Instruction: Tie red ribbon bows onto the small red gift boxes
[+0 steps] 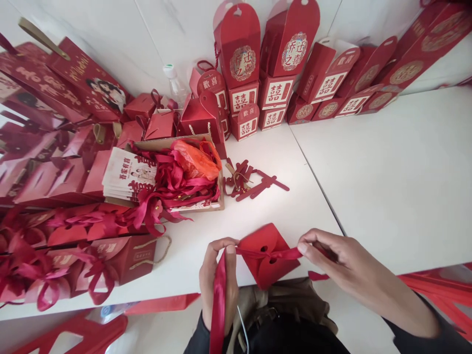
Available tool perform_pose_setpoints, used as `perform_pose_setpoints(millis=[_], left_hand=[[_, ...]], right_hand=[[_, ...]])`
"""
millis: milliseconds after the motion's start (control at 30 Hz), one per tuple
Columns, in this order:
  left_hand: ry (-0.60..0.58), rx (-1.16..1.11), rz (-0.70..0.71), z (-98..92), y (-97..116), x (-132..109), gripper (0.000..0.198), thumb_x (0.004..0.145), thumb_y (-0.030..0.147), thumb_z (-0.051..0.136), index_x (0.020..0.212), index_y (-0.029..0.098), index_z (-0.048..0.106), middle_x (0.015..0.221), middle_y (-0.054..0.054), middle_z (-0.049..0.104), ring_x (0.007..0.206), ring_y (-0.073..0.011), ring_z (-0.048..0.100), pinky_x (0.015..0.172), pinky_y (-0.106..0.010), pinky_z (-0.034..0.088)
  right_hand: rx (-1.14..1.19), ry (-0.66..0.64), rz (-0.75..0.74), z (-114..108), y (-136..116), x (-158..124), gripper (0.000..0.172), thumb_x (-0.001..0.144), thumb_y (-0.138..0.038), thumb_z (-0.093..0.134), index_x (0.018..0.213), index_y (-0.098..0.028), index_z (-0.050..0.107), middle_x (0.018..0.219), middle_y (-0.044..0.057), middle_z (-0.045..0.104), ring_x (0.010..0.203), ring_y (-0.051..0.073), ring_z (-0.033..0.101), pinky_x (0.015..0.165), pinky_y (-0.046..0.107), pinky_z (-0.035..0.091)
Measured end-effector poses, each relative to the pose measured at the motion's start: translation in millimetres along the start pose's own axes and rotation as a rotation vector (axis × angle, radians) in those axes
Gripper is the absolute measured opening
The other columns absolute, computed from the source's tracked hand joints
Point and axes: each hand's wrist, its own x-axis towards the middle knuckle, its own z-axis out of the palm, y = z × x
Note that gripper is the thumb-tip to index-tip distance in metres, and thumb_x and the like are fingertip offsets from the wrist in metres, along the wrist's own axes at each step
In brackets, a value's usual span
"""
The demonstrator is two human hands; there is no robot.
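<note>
A small red gift box lies at the table's front edge, its curved flaps folded together and two dark holes showing on top. A dark red satin ribbon crosses the middle of the box and is drawn out to both sides. My left hand pinches the ribbon between thumb and forefinger at the box's left corner, and a long tail hangs down across the hand. On the right side, my right hand grips the other end between thumb and fingers, with a short tail below it.
A cardboard carton holds loose ribbons, printed cards and an orange plastic bag. Dark red strips lie beside it. Finished-looking boxes with bows crowd the left; stacked red boxes line the wall. A clear bottle stands behind.
</note>
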Motion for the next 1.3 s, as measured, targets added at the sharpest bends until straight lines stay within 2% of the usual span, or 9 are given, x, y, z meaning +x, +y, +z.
perform_pose_setpoints(millis=[167, 433, 567, 667, 767, 900, 1000, 1167, 1300], left_hand=[[0.056, -0.01, -0.05, -2.2, -6.1, -4.6, 0.027, 0.096, 0.047, 0.061, 0.085, 0.022, 0.063, 0.074, 0.001, 0.064, 0.071, -0.0164, 0.058, 0.065, -0.027, 0.043], [-0.049, -0.23, -0.277, -2.9, -20.2, -11.3, 0.037, 0.096, 0.054, 0.061, 0.08, 0.021, 0.057, 0.072, 0.001, 0.065, 0.069, -0.0157, 0.061, 0.076, -0.031, 0.049], [-0.097, -0.536, -0.47, -6.5, -17.8, -7.1, 0.037, 0.087, 0.054, 0.072, 0.086, 0.018, 0.065, 0.068, 0.001, 0.061, 0.063, -0.0142, 0.059, 0.061, -0.027, 0.049], [-0.087, -0.816, -0.677, -15.6, -10.0, 0.1, 0.04, 0.072, 0.043, 0.088, 0.097, 0.017, 0.071, 0.071, 0.001, 0.062, 0.064, -0.013, 0.06, 0.058, -0.024, 0.053], [-0.091, -0.971, -0.792, -21.8, -0.6, 4.2, 0.038, 0.062, 0.027, 0.094, 0.092, 0.015, 0.074, 0.079, -0.001, 0.064, 0.071, -0.013, 0.063, 0.065, -0.024, 0.057], [-0.187, -0.912, -0.711, -17.2, 8.4, 2.6, 0.026, 0.07, 0.033, 0.09, 0.08, 0.017, 0.072, 0.075, 0.0, 0.06, 0.062, -0.0114, 0.057, 0.055, -0.023, 0.053], [-0.175, -0.784, -0.56, -11.8, 12.1, 1.4, 0.026, 0.078, 0.039, 0.082, 0.072, 0.016, 0.07, 0.081, -0.003, 0.063, 0.069, -0.0136, 0.058, 0.061, -0.026, 0.054], [-0.213, -0.667, -0.522, -16.0, 12.7, 0.8, 0.03, 0.081, 0.039, 0.07, 0.099, 0.016, 0.077, 0.101, -0.011, 0.071, 0.091, -0.023, 0.063, 0.074, -0.032, 0.053], [-0.28, -0.288, -0.353, -22.1, 15.0, -1.4, 0.027, 0.09, 0.042, 0.064, 0.099, 0.018, 0.072, 0.081, -0.004, 0.068, 0.079, -0.0181, 0.059, 0.08, -0.03, 0.047]], right_hand=[[-0.031, -0.161, 0.048, 3.4, 4.9, -11.1, 0.042, 0.096, -0.066, 0.051, 0.088, -0.026, 0.063, 0.065, -0.006, 0.034, 0.057, 0.014, 0.028, 0.052, 0.026, 0.022], [-0.07, 0.065, -0.066, 9.0, 17.1, 14.5, 0.042, 0.102, -0.063, 0.044, 0.092, -0.026, 0.062, 0.064, -0.006, 0.037, 0.053, 0.014, 0.032, 0.051, 0.027, 0.027], [-0.109, 0.162, -0.201, 8.4, 23.3, 18.9, 0.033, 0.102, -0.055, 0.051, 0.095, -0.028, 0.068, 0.086, 0.001, 0.057, 0.063, 0.016, 0.053, 0.051, 0.026, 0.038], [-0.189, 0.281, -0.307, 7.5, 28.4, 19.8, 0.027, 0.1, -0.05, 0.055, 0.095, -0.03, 0.072, 0.1, 0.005, 0.06, 0.078, 0.019, 0.061, 0.048, 0.025, 0.041], [-0.173, 0.285, -0.327, 7.1, 26.1, 16.9, 0.023, 0.102, -0.046, 0.055, 0.095, -0.03, 0.07, 0.097, 0.004, 0.063, 0.078, 0.019, 0.063, 0.051, 0.025, 0.048], [-0.14, 0.252, -0.377, 7.5, 13.3, 9.9, 0.023, 0.105, -0.045, 0.052, 0.095, -0.029, 0.066, 0.094, 0.002, 0.065, 0.075, 0.017, 0.064, 0.063, 0.027, 0.054], [-0.144, 0.267, -0.435, 8.6, 5.5, 6.6, 0.016, 0.106, -0.039, 0.053, 0.099, -0.029, 0.064, 0.093, 0.001, 0.064, 0.076, 0.016, 0.063, 0.07, 0.027, 0.055], [-0.155, 0.263, -0.498, 11.5, 1.3, 5.2, 0.011, 0.106, -0.034, 0.052, 0.105, -0.031, 0.063, 0.103, 0.001, 0.062, 0.081, 0.015, 0.065, 0.069, 0.024, 0.056], [-0.183, 0.282, -0.531, 11.6, -1.7, 4.2, 0.008, 0.106, -0.03, 0.055, 0.104, -0.031, 0.062, 0.1, 0.0, 0.064, 0.082, 0.014, 0.065, 0.071, 0.023, 0.056]])
